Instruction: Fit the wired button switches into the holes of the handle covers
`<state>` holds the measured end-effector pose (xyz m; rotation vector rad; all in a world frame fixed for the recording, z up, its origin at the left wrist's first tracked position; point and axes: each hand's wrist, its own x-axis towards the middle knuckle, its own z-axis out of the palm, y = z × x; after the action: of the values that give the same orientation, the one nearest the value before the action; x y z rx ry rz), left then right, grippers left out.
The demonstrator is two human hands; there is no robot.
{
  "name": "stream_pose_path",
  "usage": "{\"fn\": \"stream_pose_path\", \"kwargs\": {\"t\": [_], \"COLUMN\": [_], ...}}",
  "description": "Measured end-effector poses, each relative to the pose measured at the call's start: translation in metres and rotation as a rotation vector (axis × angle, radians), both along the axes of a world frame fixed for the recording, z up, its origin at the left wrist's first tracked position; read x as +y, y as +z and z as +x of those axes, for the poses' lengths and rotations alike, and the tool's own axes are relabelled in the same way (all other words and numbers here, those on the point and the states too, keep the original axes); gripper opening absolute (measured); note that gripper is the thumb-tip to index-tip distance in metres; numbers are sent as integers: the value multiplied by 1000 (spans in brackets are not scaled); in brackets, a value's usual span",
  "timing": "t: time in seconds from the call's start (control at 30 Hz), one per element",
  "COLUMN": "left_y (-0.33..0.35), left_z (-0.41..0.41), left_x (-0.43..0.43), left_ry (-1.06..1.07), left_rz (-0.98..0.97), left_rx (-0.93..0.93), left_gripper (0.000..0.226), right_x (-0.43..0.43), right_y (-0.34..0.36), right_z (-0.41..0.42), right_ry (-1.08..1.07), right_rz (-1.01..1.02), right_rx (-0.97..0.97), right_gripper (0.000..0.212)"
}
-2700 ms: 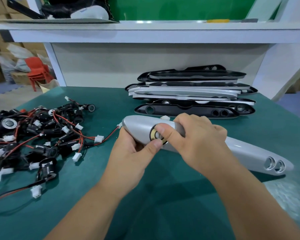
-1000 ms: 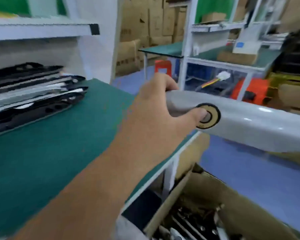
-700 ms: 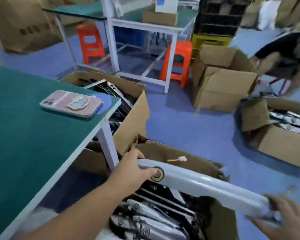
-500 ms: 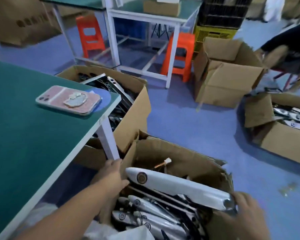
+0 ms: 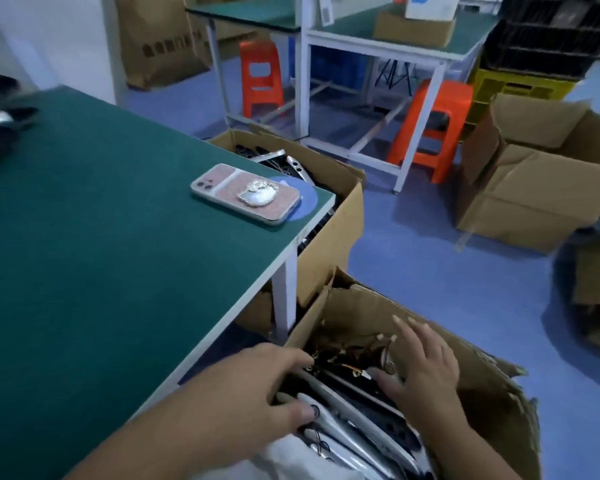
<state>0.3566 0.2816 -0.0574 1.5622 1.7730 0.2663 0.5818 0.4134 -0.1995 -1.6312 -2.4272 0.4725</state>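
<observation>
Near and low, on the blue floor just right of the green table: an open cardboard box with torn flaps. Inside it, a heap of silver handle covers, laid lengthwise and overlapping, with a tangle of dark wires and small white connectors at the far end (button switches too blurred to pick out one by one).

Left hand reaching over the box's left wall, released, fingers fairly straight, thumb tip resting on the rounded end of one cover. Right hand just above the heap, also released, fingers spread wide and straight, grasping nothing.

On the table's right corner, a pink phone, face down, partly over a pale blue round sticker. Just beyond that corner, a second box with more covers. Farther off, two orange stools beside white-framed workbenches, and more open cartons to the right.
</observation>
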Motion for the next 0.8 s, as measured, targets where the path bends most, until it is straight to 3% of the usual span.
{"fn": "stream_pose_path", "kwargs": {"t": [0.1,0.2,0.27,0.43,0.47,0.63,0.8], "left_y": [58,92,103,98,95,72,44], "left_z": [-27,-70,-101,-172,-181,-205,-217], "left_x": [-47,-110,-158,-283,-305,-377,-403], "left_ry": [56,345,600,1208,1289,1611,1656], "left_rz": [162,355,461,523,528,535,559], "left_rx": [52,239,342,492,523,630,489], "left_gripper": [49,62,62,18,22,30,45], "right_x": [-3,-19,-32,-78,-88,-136,-160], "right_y": [80,152,180,188,184,167,158], "right_z": [-72,-148,-202,-341,-368,-492,-577], "right_ry": [222,527,727,1116,1157,1150,977], "right_rz": [274,477,480,345,336,386,561], "right_rx": [485,699,639,154,93,33,52], "right_gripper": [76,67,60,60,60,47,42]}}
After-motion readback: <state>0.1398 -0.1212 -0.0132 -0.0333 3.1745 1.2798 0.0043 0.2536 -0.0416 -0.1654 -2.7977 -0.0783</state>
